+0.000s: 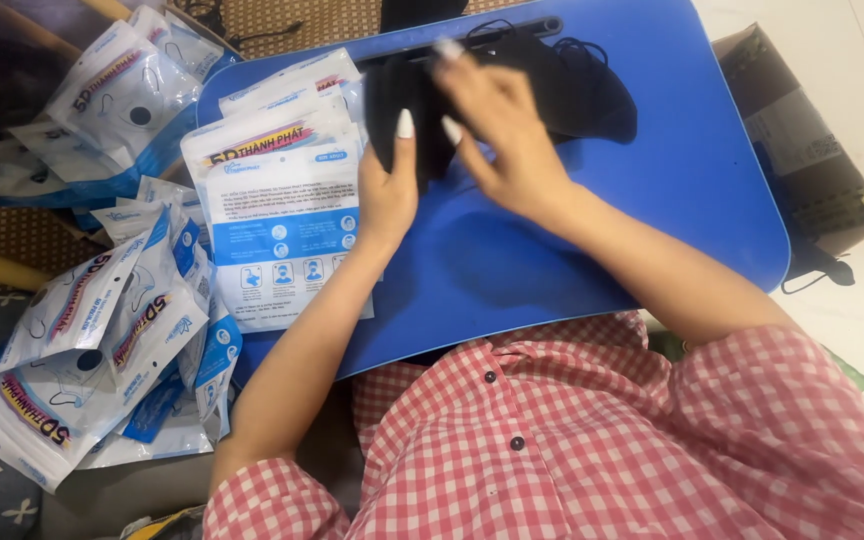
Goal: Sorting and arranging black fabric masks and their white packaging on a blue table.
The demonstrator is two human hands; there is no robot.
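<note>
Home floor workspace: blue lap table [712, 180], woven mat [12, 225], cardboard box [802, 150].

A soft black fabric face mask [407, 100], folded flat, is held just above the far part of the blue surface [552, 260]. Its left edge is pinched with a thumb lying across the cloth, and fingers [472, 85] spread over its right part cover much of it. It touches a loose heap of more black fabric masks [592, 95] with thin black ear loops, lying on the surface beside it.
</note>
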